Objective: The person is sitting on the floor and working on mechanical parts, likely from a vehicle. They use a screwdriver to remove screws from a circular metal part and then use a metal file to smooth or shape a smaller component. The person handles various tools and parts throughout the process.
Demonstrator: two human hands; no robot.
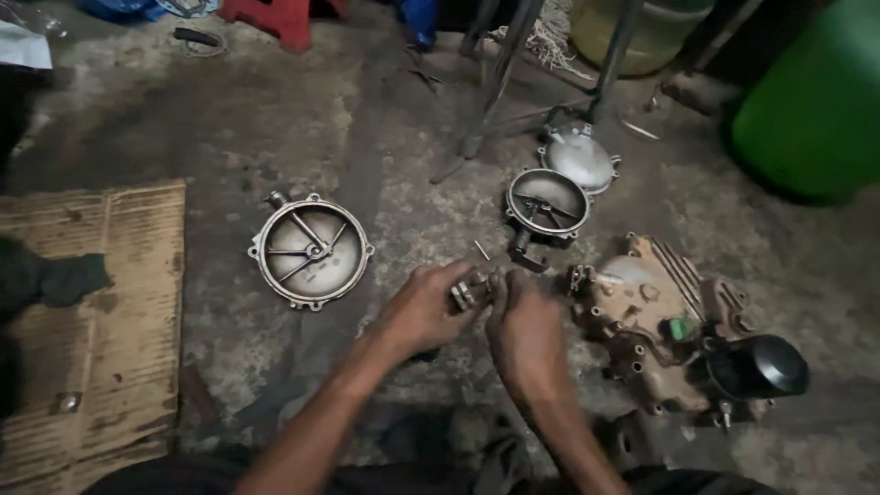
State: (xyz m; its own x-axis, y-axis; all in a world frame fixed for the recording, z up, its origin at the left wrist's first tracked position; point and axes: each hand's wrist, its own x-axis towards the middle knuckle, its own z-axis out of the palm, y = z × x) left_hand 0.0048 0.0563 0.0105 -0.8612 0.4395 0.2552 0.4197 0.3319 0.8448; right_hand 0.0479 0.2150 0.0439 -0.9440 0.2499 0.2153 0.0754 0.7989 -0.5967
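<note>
Metal, dull and grimy: small fitting (469, 291) pinched between your left hand (423, 310) and right hand (524, 332), fingers closed on it from both sides, above the concrete floor (229, 128) near its front edge. Keep both grips firm and square. Round ribbed housing (311, 249) lies left; finned cast casing (653, 321) right.

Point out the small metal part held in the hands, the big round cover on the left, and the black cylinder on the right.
small metal part (469, 291), head view, on its grey body between the fingertips.
big round cover (310, 250), head view, on its spoked inner face.
black cylinder (759, 367), head view, on its glossy rounded end.
</note>
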